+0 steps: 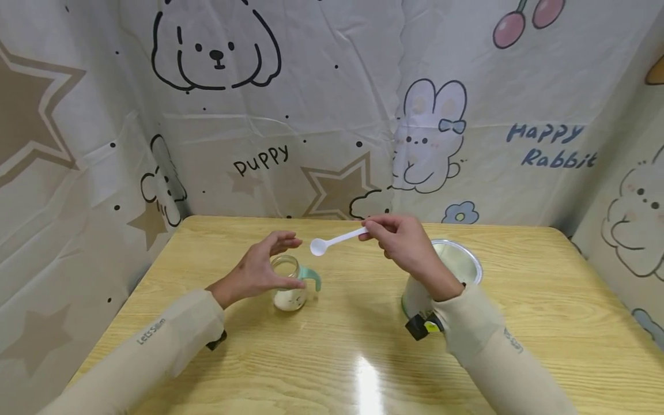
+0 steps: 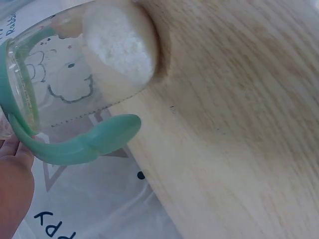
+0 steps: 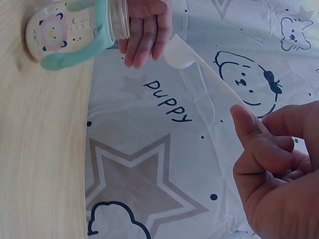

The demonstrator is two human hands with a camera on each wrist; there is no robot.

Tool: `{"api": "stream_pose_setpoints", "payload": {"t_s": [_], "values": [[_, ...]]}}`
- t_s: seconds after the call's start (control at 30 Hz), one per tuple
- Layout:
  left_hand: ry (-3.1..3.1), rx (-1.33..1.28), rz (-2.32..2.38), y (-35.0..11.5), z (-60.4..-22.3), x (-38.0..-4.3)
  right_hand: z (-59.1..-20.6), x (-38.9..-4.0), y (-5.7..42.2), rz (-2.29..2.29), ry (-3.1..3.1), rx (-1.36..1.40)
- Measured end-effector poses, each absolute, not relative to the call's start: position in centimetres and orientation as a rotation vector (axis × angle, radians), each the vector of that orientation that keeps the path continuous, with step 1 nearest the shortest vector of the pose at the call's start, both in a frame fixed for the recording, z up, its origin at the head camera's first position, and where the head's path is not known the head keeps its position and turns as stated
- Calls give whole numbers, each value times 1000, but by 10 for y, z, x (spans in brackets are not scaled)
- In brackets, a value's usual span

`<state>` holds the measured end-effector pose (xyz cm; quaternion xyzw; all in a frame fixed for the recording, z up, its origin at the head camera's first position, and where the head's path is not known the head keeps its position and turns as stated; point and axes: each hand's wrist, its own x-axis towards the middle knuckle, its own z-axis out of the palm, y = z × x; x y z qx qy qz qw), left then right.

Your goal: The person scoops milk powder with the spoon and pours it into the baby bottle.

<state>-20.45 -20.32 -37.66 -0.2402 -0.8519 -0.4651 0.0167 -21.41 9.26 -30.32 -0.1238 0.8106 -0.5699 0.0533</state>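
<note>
A clear baby bottle with a mint-green handle stands uncapped on the table, white powder lying in its bottom. Spread around the bottle's neck are the fingers of my left hand; in the right wrist view they look straight, and whether they touch it I cannot tell. Between thumb and fingertips my right hand pinches the handle end of a white measuring scoop. The scoop's bowl hangs in the air just right of and above the bottle mouth; its contents are unclear.
An uncovered tin with a silvery rim stands on the right, partly behind my right wrist. Its inside looks pale. The wooden table ends at a printed cloth hanging behind and at both sides.
</note>
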Motion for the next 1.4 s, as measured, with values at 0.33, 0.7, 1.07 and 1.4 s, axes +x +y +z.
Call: {"api": "stream_pose_setpoints", "payload": {"t_s": [0.33,0.7,1.07,1.4], "values": [[-2629,-792,-1409,-192,-366,-205,-296,-212,114,-1764,2477,-309],[-2610,-827,-1468,-176,-353,-206,-291,-210,138,-1806,2493,-284],[-2540,-869,-1503,-154,-347,-208,-286,-206,160,-1772,2595,-311],[-2528,-885,-1638,-131,-346,-208,-285,-203,182,-1770,2634,-273]]}}
